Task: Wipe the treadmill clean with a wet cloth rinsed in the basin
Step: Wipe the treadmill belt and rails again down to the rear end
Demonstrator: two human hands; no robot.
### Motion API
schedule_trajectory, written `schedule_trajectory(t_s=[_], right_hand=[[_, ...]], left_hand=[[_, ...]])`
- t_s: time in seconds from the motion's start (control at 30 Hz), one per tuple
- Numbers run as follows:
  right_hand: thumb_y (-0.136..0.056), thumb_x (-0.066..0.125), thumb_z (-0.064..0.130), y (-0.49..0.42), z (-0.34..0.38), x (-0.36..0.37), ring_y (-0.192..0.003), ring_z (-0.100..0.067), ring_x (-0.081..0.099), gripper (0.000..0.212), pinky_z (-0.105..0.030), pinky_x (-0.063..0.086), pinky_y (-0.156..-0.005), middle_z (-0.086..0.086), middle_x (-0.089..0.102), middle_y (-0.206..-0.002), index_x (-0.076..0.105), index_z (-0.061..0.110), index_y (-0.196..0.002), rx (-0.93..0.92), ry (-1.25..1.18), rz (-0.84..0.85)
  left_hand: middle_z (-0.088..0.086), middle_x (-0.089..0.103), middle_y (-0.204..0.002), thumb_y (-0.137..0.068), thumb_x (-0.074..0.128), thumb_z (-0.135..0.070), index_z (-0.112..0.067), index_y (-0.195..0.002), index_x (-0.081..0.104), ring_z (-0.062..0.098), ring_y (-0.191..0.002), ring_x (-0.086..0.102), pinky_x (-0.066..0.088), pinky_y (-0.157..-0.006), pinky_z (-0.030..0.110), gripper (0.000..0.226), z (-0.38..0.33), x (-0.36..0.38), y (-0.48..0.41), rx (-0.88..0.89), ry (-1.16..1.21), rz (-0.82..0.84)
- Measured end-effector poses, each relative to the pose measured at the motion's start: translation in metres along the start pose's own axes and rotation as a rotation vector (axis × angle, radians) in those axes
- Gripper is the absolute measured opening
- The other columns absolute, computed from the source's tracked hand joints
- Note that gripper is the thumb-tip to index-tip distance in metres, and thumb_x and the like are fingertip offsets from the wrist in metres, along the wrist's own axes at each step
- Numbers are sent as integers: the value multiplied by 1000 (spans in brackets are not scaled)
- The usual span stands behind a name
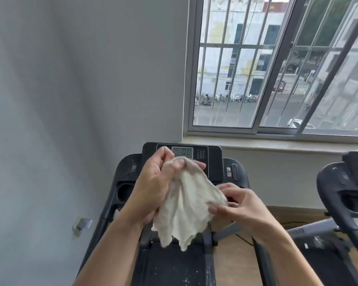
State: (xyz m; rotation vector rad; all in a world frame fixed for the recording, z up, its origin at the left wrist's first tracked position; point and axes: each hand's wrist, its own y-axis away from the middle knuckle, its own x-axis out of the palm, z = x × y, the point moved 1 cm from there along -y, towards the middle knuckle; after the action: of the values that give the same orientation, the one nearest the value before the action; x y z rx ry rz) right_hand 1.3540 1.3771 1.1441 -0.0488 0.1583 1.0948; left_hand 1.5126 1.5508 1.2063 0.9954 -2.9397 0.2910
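A black treadmill point(213, 162) stands in front of me, its console display reading 0.0. White specks dot its belt point(170, 267) below. I hold an off-white cloth point(186, 205) in the air just in front of the console. My left hand point(153, 182) grips the cloth's upper part, fingers curled round it. At the cloth's right edge, my right hand point(238, 205) pinches the fabric between thumb and fingers. The cloth hangs loose below both hands. No basin is in view.
A second treadmill point(343, 195) stands close on the right. A grey wall runs along the left, with a small metal fitting point(81, 223) low on it. A barred window point(277, 69) and its sill are behind the console. A black cable point(244, 238) lies on the wooden floor.
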Motion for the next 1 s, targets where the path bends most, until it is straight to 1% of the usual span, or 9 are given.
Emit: schedule_trajectory(t_s=[0.07,0.17,0.27,0.37,0.53,0.63,0.73,0.9,1.0], right_hand=[[-60,102,42,-3,-9,16,-131,-37,64,76,-54,49,-112,-12,67,-141,68,-3,-110,-23,-436,127],[-66,101,36,-7,-16,49,-132,-41,58,88,-56,36,-123,-26,61,-142,57,1,-133,-23,-748,192],[-86,83,29,-7,-9,72,-118,-38,63,59,-54,44,-110,-29,67,-131,64,4,-136,-73,-573,193],[-93,73,33,-9,-4,69,-96,-34,67,36,-53,50,-90,-32,71,-114,75,3,-114,-102,-374,17],[-105,60,18,-13,9,27,-80,-43,68,25,-54,54,-70,-15,73,-83,78,17,-88,-290,-3,-351],[-103,64,15,-19,18,9,-69,-27,60,21,-35,50,-62,-6,69,-75,78,21,-89,-303,-30,-443],[-100,70,24,-21,24,10,-70,-15,58,12,-29,51,-52,0,65,-75,79,19,-93,-207,-143,-422],[-93,75,34,-12,63,11,-75,-16,63,11,-37,50,-66,-1,72,-81,79,24,-94,-212,-171,-384],[-67,93,55,-8,67,7,-96,-29,76,62,-51,62,-84,-6,79,-107,76,24,-117,-69,-410,-264]], left_hand=[[23,74,-117,-107,49,-14,-18,-89,32,36,-93,65,47,-94,56,26,-14,8,-6,-18,169,22],[24,72,-122,-105,48,-13,-22,-84,29,23,-77,58,40,-79,40,30,-26,12,-14,-7,275,14],[23,73,-122,-104,49,-13,-24,-85,27,24,-79,47,38,-75,40,32,-30,14,-17,-39,260,43],[25,74,-116,-105,52,-15,-23,-86,31,28,-87,60,46,-83,46,30,-26,3,-20,-53,177,-5],[10,71,-85,-90,72,-47,-27,-95,46,25,-68,56,48,-69,46,34,-12,-38,-11,33,-495,-82],[1,73,-85,-89,81,-41,-37,-120,55,26,-78,70,56,-78,43,41,-11,-48,-1,-22,-586,21],[1,74,-93,-90,81,-35,-37,-118,70,24,-86,74,61,-82,50,30,-9,-51,0,-69,-598,82],[1,74,-92,-93,76,-22,-26,-102,77,25,-85,71,56,-73,35,10,-27,-43,4,18,-505,125],[7,73,-96,-92,77,-25,-17,-106,75,25,-86,72,59,-71,35,16,-43,-33,-8,73,-275,20]])
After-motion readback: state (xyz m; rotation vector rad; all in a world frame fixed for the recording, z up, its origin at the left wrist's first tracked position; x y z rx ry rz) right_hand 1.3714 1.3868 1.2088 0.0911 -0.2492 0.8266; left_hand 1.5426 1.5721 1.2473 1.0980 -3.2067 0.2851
